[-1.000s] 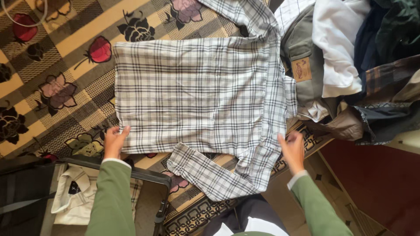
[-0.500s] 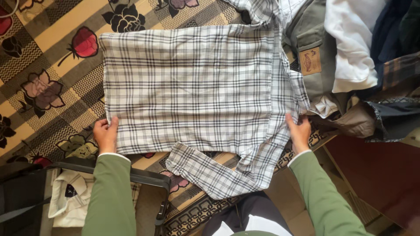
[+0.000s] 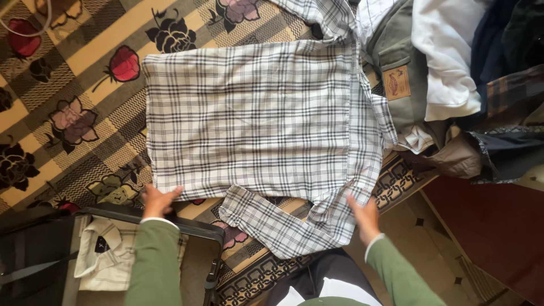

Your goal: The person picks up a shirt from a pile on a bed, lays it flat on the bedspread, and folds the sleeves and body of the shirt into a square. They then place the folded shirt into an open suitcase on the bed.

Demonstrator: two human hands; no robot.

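Head view: you look straight down at a plaid shirt (image 3: 249,119) spread flat on a flowered rug (image 3: 73,73).
Shirt: white with dark checks, lying back up and filling the middle of the frame; one sleeve (image 3: 266,224) runs out from under its near edge toward 6 o'clock, and the other sleeve (image 3: 320,17) trails off at 12 o'clock.
Left hand (image 3: 157,199): at 7 o'clock of the shirt, your fingers are spread and lie on the near left corner, with the thumb at the hem. Whether the cloth is pinched or only pressed, you cannot tell from here.
Right hand (image 3: 362,214): at 5 o'clock of the shirt, blurred, with your fingers open and pointing up along the shirt's right near edge. It is touching or just beside the cloth; you cannot tell which.
Sleeves: both your arms are in green (image 3: 156,260), with a white cuff at each wrist.
Suitcase (image 3: 187,229): open at 7 o'clock of the frame, its dark rim just below your left hand, with a folded cream shirt (image 3: 105,255) lying inside.
Clothes pile (image 3: 453,85): at 2 o'clock, just beside the shirt's right edge; grey-green trousers with a tan patch, a white garment and dark pieces lie heaped together.
Floor (image 3: 487,232): dark red, at 4 o'clock past the rug's border.
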